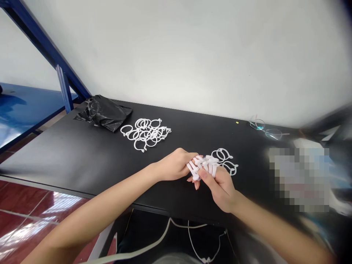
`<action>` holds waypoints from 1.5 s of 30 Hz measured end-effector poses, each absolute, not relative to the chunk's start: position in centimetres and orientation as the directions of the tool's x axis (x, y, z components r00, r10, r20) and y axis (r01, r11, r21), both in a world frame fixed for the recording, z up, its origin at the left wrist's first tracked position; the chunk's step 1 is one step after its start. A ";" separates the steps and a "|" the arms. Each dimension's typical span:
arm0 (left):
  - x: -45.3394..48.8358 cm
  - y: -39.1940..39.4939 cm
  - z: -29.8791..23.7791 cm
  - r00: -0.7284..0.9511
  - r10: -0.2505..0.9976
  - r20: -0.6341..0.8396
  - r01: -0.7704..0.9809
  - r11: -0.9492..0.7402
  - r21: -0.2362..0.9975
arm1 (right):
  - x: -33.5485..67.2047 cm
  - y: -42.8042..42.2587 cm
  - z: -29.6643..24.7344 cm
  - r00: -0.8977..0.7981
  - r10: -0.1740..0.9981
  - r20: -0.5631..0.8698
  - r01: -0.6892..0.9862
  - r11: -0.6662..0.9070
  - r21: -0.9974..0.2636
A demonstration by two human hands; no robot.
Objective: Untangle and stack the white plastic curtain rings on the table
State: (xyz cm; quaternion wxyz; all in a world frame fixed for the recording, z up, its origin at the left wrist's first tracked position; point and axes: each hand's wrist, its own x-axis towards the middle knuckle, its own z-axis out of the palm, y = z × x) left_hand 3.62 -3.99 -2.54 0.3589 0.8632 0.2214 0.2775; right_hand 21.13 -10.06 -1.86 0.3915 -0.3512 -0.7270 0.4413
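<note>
A black surface (82,157) runs across the frame beneath a pale wall (192,55). Nearest, just right of centre, the left hand (176,165) and right hand (224,189) both have fingers gripping one bunch of white rings (205,165), the right thumb pressed over its front. The step looks like evening up the bunch; the next move would call for a snug pinch. Beyond lie a few loose rings (226,151), then, left of centre, a tangled pile of rings (150,134) and a black plastic bag (110,112).

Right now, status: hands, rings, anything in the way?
Left hand, right hand: both gripping bunched white rings. Ring pile lying to the left. Loose rings partly hidden behind right hand. Black bag off left, apart from hands.
</note>
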 end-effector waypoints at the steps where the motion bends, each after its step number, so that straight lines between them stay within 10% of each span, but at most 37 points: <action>1: 3.7 -4.1 -2.6 0.740 0.594 0.317 0.144 -0.600 0.787 | 21.2 -10.1 -1.7 -0.459 0.842 0.284 0.185 0.403 -0.896; 12: 4.6 -4.3 -2.8 0.830 0.558 -0.011 -0.055 0.100 0.993 | 21.7 -10.1 -1.2 -0.538 0.806 0.246 0.136 0.372 -0.918; 22: 3.5 -4.1 -2.0 0.696 0.671 0.254 0.145 -0.478 0.866 | 21.2 -9.8 -1.9 -0.469 0.881 0.065 -0.024 0.061 -0.998; 31: 3.6 -3.9 -1.2 0.802 0.595 0.059 -0.018 -0.075 0.997 | 21.2 -9.4 -1.7 -0.597 0.802 -0.020 -0.182 -0.160 -0.970; 37: 1.3 -1.8 0.8 0.752 0.659 0.018 0.252 -0.311 0.916 | 22.2 -7.6 -0.6 -0.417 0.901 -0.117 -0.200 -0.217 -0.956; 41: -2.0 1.0 2.0 0.650 0.748 -0.136 0.629 -0.428 0.649 | 26.9 -5.8 1.0 -0.121 0.991 -0.054 0.197 -0.030 -0.980; 45: -4.5 2.9 1.4 0.591 0.766 -0.252 0.793 -0.495 0.355 | 32.0 -5.4 1.8 -0.158 0.986 -0.058 0.747 0.081 -0.660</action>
